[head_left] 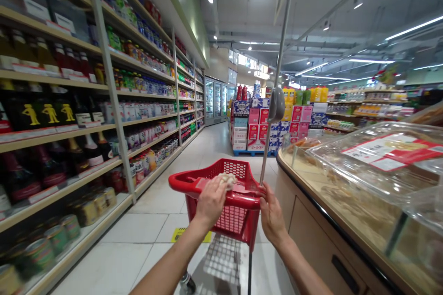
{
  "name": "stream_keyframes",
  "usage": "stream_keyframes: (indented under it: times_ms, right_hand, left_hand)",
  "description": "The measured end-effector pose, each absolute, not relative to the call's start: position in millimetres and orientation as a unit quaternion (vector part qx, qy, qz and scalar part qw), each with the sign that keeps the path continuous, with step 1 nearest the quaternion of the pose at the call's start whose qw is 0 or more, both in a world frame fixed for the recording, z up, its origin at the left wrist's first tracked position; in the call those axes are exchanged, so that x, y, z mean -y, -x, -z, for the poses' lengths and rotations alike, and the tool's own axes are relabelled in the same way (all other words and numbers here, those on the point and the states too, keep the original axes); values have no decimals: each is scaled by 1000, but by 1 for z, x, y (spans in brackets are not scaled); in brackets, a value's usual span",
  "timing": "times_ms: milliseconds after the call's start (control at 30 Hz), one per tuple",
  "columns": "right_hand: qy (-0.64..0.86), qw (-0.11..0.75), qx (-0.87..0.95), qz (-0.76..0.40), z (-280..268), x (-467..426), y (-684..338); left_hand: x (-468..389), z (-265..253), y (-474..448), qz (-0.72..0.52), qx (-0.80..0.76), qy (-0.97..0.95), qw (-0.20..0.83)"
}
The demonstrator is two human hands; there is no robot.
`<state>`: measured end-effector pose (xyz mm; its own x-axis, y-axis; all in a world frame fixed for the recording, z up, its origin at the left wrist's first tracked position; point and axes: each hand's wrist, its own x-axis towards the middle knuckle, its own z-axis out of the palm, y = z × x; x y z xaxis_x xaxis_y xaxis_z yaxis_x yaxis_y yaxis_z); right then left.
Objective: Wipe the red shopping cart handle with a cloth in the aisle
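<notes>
A red plastic shopping cart [224, 219] stands in front of me in the aisle. My left hand [211, 200] presses a crumpled whitish cloth [227, 181] onto the middle of the cart's handle area, fingers bent over the cloth. At the handle's right corner, my right hand [273, 214] is closed around the red frame, close to the foot of a thin metal pole [266, 156]. Part of the right fingers is hidden behind the frame. The cart's basket has a mesh of holes, and one caster wheel [188, 282] shows below.
Shelves [114, 101] of bottles and cans line the left side. On the right, a bakery counter [304, 193] holds clear plastic lids [346, 147]. Stacked drink cartons [254, 133] stand ahead on a blue pallet [241, 152]. A yellow floor sticker [178, 234] lies near the cart.
</notes>
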<state>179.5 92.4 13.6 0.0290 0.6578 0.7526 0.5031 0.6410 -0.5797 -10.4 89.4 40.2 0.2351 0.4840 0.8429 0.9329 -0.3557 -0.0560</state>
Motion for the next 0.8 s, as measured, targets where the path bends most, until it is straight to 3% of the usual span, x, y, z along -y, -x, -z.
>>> stream_keyframes:
  times_ms: [167, 300, 500, 700, 800]
  right_hand:
    - [420, 542, 728, 4, -19, -88, -160]
    - [431, 519, 738, -2, -23, -86, -156]
    - [431, 505, 748, 23, -23, -82, -153]
    - [432, 483, 760, 50, -18, -82, -154]
    - [438, 474, 762, 41, -16, -82, -158]
  left_hand:
    - [-87, -36, 7, 384, 483, 725, 304]
    - [-83, -37, -3, 365, 422, 780, 282]
    - [-88, -38, 40, 405, 529, 689, 286]
    - [-78, -34, 13, 374, 424, 780, 268]
    - [-84, -36, 40, 410, 468, 729, 285]
